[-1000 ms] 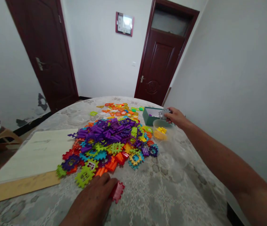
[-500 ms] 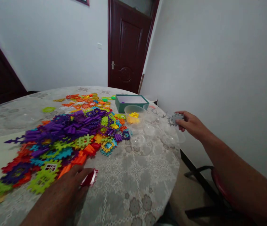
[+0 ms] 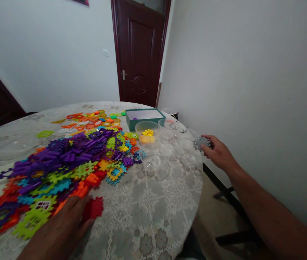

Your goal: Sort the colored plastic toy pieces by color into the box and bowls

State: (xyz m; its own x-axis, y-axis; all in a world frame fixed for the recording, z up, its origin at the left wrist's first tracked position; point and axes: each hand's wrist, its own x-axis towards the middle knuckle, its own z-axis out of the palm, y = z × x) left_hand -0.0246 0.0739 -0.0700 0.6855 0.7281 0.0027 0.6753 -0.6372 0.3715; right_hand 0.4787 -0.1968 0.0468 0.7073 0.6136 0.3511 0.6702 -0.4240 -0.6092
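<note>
My right hand [image 3: 218, 154] pinches a grey gear-shaped plastic piece [image 3: 200, 143] at the table's right edge, over a clear plastic bowl [image 3: 194, 153]. My left hand [image 3: 61, 231] lies flat on the lace tablecloth [image 3: 153, 216] with its fingertips on a red notched tile [image 3: 94, 209]. A big heap of purple, orange, green and blue interlocking tiles [image 3: 69, 155] spreads just beyond the left hand.
A green box [image 3: 145, 118] stands at the far side. Beside it a clear bowl holds yellow pieces [image 3: 148, 134], with more clear bowls [image 3: 156, 160] around. A dark red door [image 3: 139, 54] is behind. Chair legs [image 3: 232, 216] show below the table's right edge.
My right hand has carried the grey gear from the green box back to the table's right edge. The view has swung right. The red tile now lies flat under my left fingertips.
</note>
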